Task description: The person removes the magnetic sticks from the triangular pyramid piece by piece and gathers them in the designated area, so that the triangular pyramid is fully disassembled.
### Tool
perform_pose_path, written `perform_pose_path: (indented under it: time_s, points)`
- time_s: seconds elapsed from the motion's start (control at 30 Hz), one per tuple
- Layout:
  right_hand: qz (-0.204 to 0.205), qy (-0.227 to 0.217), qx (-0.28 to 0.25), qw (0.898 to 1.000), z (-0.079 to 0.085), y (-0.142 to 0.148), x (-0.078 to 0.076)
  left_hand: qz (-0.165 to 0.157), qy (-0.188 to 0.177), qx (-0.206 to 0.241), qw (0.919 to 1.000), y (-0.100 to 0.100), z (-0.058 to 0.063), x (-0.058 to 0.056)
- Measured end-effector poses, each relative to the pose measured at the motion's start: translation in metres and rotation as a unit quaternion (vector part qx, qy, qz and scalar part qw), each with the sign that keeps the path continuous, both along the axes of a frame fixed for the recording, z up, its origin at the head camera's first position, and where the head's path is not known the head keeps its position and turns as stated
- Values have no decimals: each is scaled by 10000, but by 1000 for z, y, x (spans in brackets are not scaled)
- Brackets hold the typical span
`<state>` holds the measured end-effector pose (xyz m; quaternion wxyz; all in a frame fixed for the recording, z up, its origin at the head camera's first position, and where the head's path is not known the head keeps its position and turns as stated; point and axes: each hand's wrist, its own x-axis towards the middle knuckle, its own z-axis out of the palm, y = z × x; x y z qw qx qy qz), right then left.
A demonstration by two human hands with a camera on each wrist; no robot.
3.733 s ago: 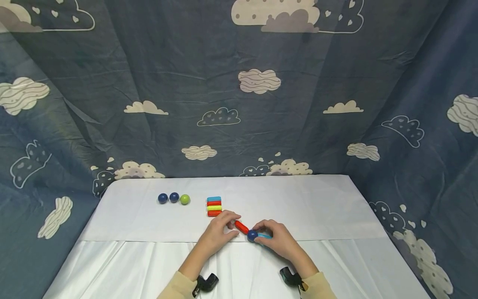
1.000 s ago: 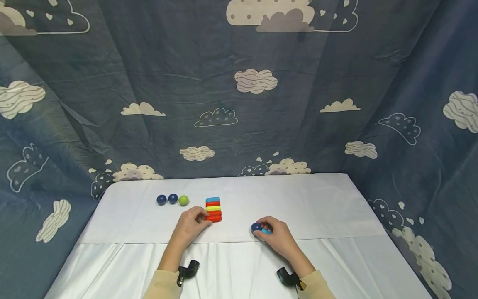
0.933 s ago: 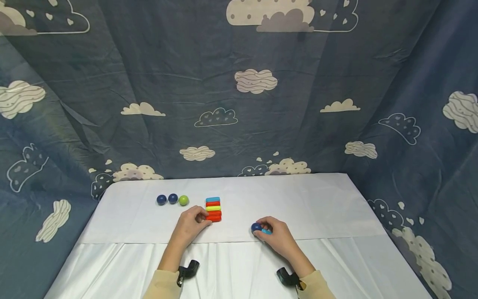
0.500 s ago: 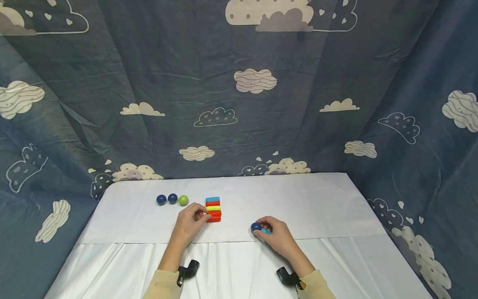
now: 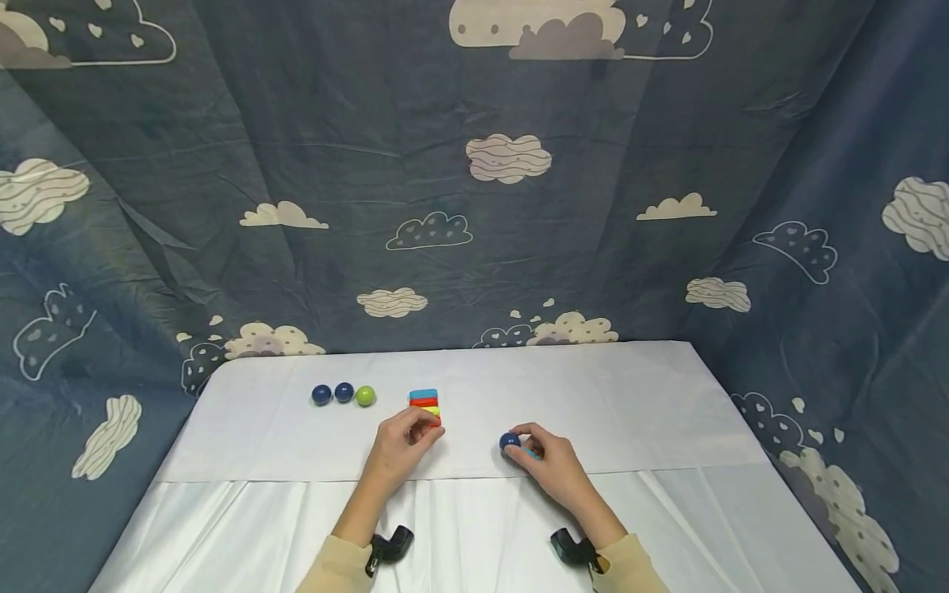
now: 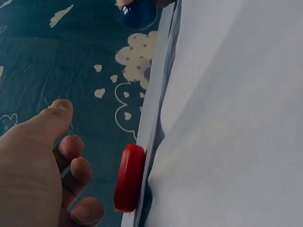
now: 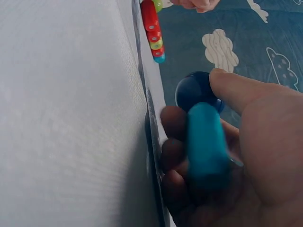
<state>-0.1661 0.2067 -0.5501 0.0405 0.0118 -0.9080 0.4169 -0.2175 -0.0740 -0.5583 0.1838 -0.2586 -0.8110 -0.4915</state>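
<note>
My left hand [image 5: 400,449] hovers at the near end of a row of coloured rods [image 5: 424,394]. It hides the nearest red ones in the head view. In the left wrist view its fingers are loosely bent and apart from a red rod [image 6: 129,177] on the table, with nothing between them. My right hand [image 5: 554,467] pinches a dark blue ball [image 5: 509,441] between thumb and fingers. A light blue rod [image 7: 207,146] joins that ball and lies inside the same hand.
Two dark blue balls [image 5: 321,395] and a green ball [image 5: 366,396] stand in a line at the back left of the white-covered table [image 5: 593,403]. A dark blue cloud-patterned cloth [image 5: 563,247] hangs behind it.
My left hand carried a red rod from beside the blue ball to the row's near end, let it go, then shifted right. My right hand has risen slightly, still holding the ball and light blue rod.
</note>
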Motion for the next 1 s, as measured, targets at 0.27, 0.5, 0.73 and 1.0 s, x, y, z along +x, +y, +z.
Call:
perform_pose_path:
  time_s: [0.27,0.5,0.73,1.0]
  points:
    - [120,-90,-181,9997,-1,-1,1,-472,-597,-262,9968,17,0,7]
    - [748,-621,-1442,9848,-2,-6,2,-925,-1226,-619,9862,29,-2,12]
    - [936,-820,-1815,9755,-2,-11,3,-1226,-1380,-757,9799,36,-1,16]
    - [1133,-840,-1792,9736,-4,-11,2,-1326,-1397,-793,9781,38,1,18]
